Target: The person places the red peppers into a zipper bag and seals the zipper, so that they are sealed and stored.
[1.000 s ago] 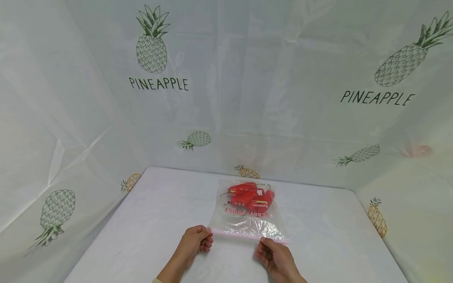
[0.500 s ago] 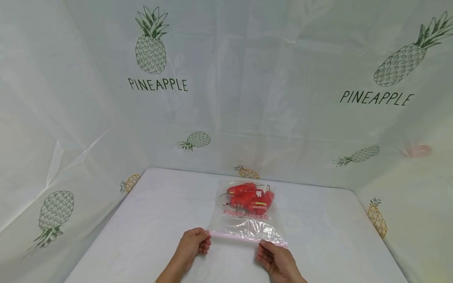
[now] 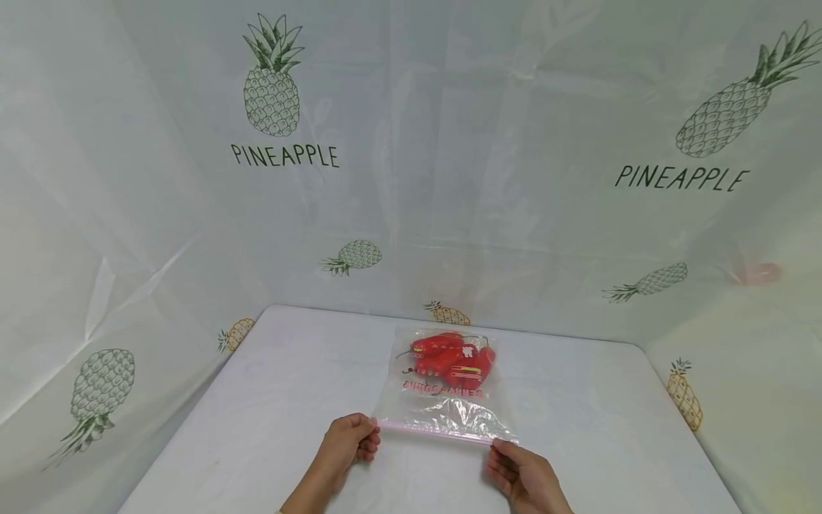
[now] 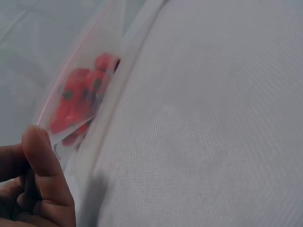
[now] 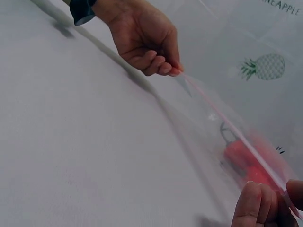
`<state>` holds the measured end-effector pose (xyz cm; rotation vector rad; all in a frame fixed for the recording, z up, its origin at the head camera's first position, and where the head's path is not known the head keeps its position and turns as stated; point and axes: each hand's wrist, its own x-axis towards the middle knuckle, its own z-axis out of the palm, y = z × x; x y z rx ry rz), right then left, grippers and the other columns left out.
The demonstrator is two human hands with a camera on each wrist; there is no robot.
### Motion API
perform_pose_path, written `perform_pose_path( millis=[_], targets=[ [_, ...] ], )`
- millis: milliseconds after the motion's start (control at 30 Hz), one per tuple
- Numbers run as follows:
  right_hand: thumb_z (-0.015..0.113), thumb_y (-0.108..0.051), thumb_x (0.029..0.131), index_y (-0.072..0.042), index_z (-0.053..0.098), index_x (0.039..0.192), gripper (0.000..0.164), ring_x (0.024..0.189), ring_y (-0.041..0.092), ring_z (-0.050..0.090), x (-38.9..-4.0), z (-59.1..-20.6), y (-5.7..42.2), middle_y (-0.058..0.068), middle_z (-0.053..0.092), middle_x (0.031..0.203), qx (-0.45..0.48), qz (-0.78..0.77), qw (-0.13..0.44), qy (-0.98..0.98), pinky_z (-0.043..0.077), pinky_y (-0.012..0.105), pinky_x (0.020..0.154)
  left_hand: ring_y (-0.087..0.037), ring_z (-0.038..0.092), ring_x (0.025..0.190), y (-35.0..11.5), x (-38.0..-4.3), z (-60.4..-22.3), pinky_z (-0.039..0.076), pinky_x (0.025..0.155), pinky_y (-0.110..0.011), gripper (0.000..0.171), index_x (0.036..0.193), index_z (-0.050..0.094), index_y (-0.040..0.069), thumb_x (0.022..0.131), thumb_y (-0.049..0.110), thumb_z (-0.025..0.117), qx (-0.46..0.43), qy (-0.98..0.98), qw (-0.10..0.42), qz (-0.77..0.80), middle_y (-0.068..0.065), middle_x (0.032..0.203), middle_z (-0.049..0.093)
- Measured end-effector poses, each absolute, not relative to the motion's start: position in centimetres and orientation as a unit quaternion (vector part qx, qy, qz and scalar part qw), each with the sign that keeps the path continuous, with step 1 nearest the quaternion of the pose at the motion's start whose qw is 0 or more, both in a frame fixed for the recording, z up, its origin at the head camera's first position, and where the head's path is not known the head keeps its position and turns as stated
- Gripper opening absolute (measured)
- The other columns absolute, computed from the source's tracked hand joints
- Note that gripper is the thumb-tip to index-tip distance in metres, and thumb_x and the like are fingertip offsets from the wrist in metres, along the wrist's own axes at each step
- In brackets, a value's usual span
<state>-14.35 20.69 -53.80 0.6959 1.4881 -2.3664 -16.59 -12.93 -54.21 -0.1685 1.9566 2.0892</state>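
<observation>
A clear zip bag (image 3: pixel 424 408) with pink lettering lies on the white table, its pink zip edge toward me. Inside it are several red peppers (image 3: pixel 443 357) with thin dark stems, bunched at the far end. My left hand (image 3: pixel 347 444) pinches the left end of the zip edge between thumb and forefinger. Near the right end of that edge, my right hand (image 3: pixel 528 475) pinches the strip, thumb on top. In the right wrist view the pink strip (image 5: pixel 227 120) runs taut between both hands, raised off the table.
The white table (image 3: pixel 270 385) spreads out around the bag. Behind it and at both sides hangs a pale curtain (image 3: pixel 437 178) printed with pineapples. A dark band (image 5: pixel 81 10) sits on the left wrist.
My right hand has slid to the right along the zip edge, from partway along to near its right end. The left hand keeps its pinch, and the bag has shifted slightly left.
</observation>
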Motion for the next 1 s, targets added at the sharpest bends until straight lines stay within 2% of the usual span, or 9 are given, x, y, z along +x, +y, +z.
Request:
perform_pose_path(
  millis=[533,667,867,1000],
  targets=[
    [0.067,-0.009,0.102,-0.001,0.072,0.099,0.01,0.085,0.018,0.074,-14.0,-53.7,22.2,0.009,0.073,0.089,0.248,-0.814,0.119,0.512,0.067,0.034,0.084,-0.011,0.062,0.069,-12.9,-16.5,-54.2,0.057,0.061,-0.021,0.029,0.1,0.066,-0.007,0.107,0.021,0.061,-0.058,0.677,0.138,0.72,-0.002,0.08,0.066],
    [0.068,-0.012,0.103,-0.001,0.071,0.102,0.012,0.089,0.02,0.075,-13.9,-53.7,22.6,0.009,0.074,0.093,0.23,-0.824,0.143,0.498,0.066,0.036,0.089,-0.011,0.064,0.071,-13.3,-16.5,-54.5,0.059,0.063,-0.022,0.03,0.103,0.067,-0.006,0.107,0.023,0.062,-0.057,0.672,0.158,0.721,-0.003,0.082,0.068],
    [0.062,-0.02,0.108,-0.001,0.069,0.109,0.02,0.102,0.023,0.077,-13.7,-53.5,23.8,0.012,0.077,0.103,0.178,-0.845,0.208,0.459,0.06,0.042,0.103,-0.012,0.068,0.073,-14.3,-16.7,-54.3,0.063,0.068,-0.024,0.032,0.107,0.068,-0.007,0.107,0.024,0.063,-0.055,0.659,0.198,0.723,-0.005,0.087,0.072],
    [0.062,-0.02,0.108,-0.002,0.069,0.11,0.02,0.103,0.023,0.077,-13.7,-53.4,24.2,0.012,0.077,0.105,0.161,-0.844,0.221,0.462,0.059,0.043,0.105,-0.011,0.07,0.074,-14.5,-16.9,-53.8,0.064,0.069,-0.025,0.033,0.108,0.067,-0.008,0.108,0.024,0.061,-0.042,0.662,0.206,0.719,-0.005,0.087,0.072]
  ],
)
